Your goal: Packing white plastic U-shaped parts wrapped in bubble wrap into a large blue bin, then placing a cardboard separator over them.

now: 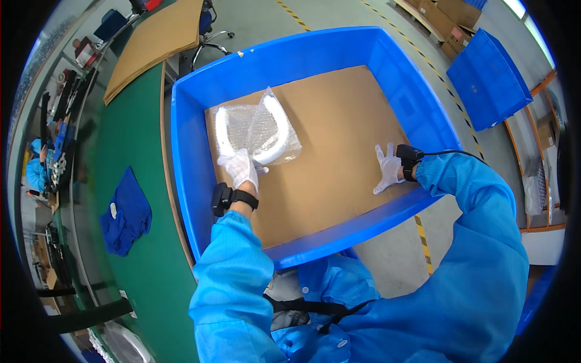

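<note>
A white, curved, U-shaped part in clear bubble wrap [279, 124] lies at the left inside a large blue plastic bin [315, 247]. My left hand [240, 167], in a white glove, has its fingers closed on the near edge of the wrapped part. My right hand [388, 169], also gloved, is over the right side of the brown cardboard sheet [330, 181] lining the bin. Its fingers are spread and hold nothing. Whether it touches the cardboard I cannot tell.
Left of the bin runs a green-topped table [142, 278] with a dark blue cloth [127, 215] and stacked cardboard sheets [158, 42]. Another blue bin [489, 78] stands at the right. An office chair [209, 39] is behind. A person in blue [37, 169] is at the far left.
</note>
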{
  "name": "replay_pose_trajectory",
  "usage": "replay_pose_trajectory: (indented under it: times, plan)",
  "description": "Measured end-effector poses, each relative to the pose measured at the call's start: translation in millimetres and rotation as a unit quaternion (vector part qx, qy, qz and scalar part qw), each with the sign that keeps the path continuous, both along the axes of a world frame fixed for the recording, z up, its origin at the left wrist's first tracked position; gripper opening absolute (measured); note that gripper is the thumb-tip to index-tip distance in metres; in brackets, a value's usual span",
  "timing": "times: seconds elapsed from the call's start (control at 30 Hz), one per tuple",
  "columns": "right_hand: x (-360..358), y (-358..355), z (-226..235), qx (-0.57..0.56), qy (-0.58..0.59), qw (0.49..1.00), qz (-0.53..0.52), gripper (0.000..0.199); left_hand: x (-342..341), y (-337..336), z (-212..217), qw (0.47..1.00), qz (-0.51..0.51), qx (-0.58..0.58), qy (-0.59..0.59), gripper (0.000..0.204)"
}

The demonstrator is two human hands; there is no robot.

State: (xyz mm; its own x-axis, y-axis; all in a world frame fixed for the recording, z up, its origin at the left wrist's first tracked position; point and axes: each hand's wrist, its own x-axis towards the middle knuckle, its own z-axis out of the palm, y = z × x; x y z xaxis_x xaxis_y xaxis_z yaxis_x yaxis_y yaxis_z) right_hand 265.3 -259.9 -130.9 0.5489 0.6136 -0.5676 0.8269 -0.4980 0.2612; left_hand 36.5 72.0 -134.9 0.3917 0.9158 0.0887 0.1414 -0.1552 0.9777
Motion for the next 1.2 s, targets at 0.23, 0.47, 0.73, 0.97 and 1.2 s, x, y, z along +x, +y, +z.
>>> replay_pose_trajectory:
  times: [0.23, 0.47, 0.73, 0.97, 1.2]
  plan:
    - [70.9, 107.9, -8.2, 0.261, 0.431, 0.859, -0.084, 0.062, -18.6, 1.8, 4.4, 0.955, -0.106, -0.277, 0.006, 0.038]
    - [-41.6, 191.0, -14.3, 0.276, 0.600, 0.591, -0.463, 0.059, -12.1, 4.1, 2.4, 0.944, -0.076, -0.309, 0.090, 0.045]
    - [-139.7, 213.9, -43.1, 0.370, 0.623, 0.450, -0.522, 0.043, -28.9, 32.3, -20.0, 0.850, -0.015, 0.109, 0.514, 0.028]
    - [-183.5, 228.0, 25.9, 0.322, 0.354, 0.875, -0.070, 0.050, -93.4, -47.6, 81.6, 0.891, -0.174, 0.281, 0.310, 0.018]
    - [-165.5, 261.3, -4.9, 0.319, 0.118, 0.873, 0.349, 0.035, -177.8, -85.3, -121.4, 0.963, -0.007, 0.111, 0.244, 0.028]
